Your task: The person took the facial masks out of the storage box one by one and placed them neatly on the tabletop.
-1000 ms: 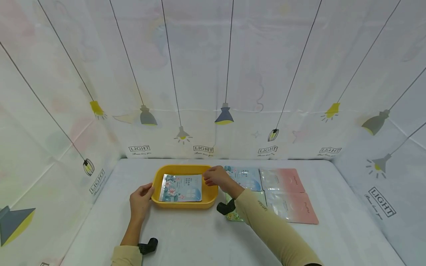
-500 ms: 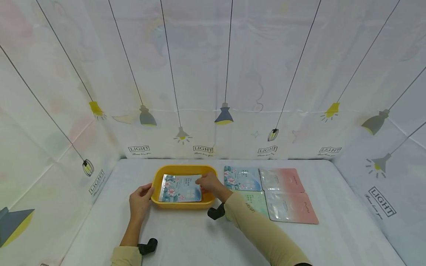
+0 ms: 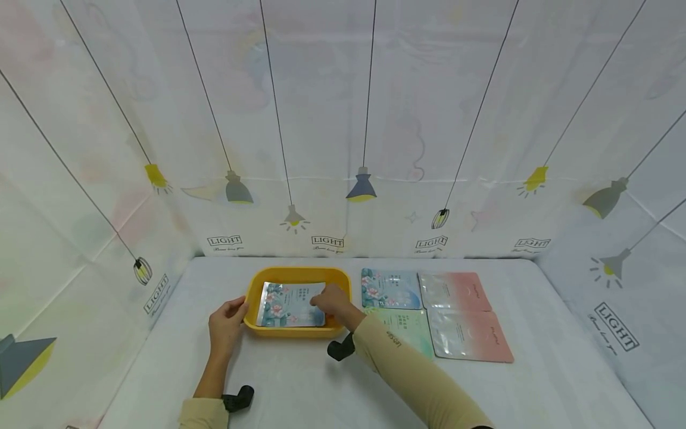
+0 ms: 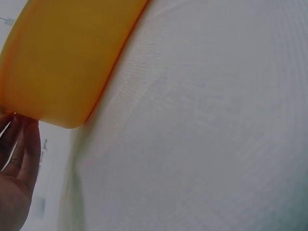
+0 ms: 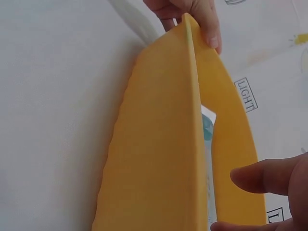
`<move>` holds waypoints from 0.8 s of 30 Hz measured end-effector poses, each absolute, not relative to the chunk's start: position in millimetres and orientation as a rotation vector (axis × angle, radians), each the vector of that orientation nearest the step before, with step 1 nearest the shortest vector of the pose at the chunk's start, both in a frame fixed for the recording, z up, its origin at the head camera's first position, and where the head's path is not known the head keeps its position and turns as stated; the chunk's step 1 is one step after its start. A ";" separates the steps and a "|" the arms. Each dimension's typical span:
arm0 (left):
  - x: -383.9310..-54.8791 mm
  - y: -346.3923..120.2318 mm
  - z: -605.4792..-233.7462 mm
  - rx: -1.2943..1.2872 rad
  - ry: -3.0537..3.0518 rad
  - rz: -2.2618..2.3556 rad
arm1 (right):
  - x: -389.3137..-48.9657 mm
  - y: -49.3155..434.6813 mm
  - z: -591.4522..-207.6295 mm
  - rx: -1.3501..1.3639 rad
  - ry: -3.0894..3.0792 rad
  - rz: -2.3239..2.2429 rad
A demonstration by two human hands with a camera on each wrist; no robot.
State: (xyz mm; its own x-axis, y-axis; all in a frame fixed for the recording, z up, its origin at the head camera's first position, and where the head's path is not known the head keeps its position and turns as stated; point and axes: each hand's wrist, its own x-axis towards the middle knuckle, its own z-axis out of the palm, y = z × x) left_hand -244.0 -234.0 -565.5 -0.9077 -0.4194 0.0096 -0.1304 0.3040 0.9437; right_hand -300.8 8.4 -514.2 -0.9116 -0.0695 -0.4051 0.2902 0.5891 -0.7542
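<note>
A yellow plastic tray [image 3: 297, 333] stands on the table with a flat blue floral sachet [image 3: 289, 307] lying in it. My left hand [image 3: 226, 325] holds the tray's left end; in the right wrist view its thumb lies over the rim. My right hand [image 3: 333, 300] reaches in over the right side, its fingertips at the sachet's right part. Seen from the right wrist, the thumb [image 5: 248, 177] and a finger [image 5: 231, 226] are spread apart, and only a corner of the sachet [image 5: 208, 126] shows past the tray wall. The sachet's right edge is partly hidden by the hand.
Right of the tray lie another blue floral sachet [image 3: 391, 288], a green one [image 3: 404, 325] partly under the right sleeve, and two pink ones [image 3: 455, 291]. A white cloth [image 3: 289, 381] covers the table. A printed curtain [image 3: 321, 119] rises behind it.
The right hand has moved left from the tray's right rim to the sachet inside, uncovering more of the sachets on the table. The left hand and tray have stayed in place.
</note>
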 end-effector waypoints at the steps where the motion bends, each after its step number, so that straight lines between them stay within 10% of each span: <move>1: -244.2 -234.1 -565.6 0.504 -2.318 -1.642 | -300.4 8.5 -514.0 0.179 2.424 -1.254; 24: -245.6 -233.4 -564.9 0.546 -2.317 -1.660 | -300.3 -2.4 -516.1 0.293 2.311 -1.480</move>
State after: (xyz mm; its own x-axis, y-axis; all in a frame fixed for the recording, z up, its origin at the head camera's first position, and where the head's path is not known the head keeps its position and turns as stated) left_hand -245.6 -233.4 -564.9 -0.9015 -0.4321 -0.0229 -0.1605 0.2848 0.9450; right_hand -300.3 -2.4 -516.1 -0.9062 -0.0283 -0.4219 0.3714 0.4234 -0.8263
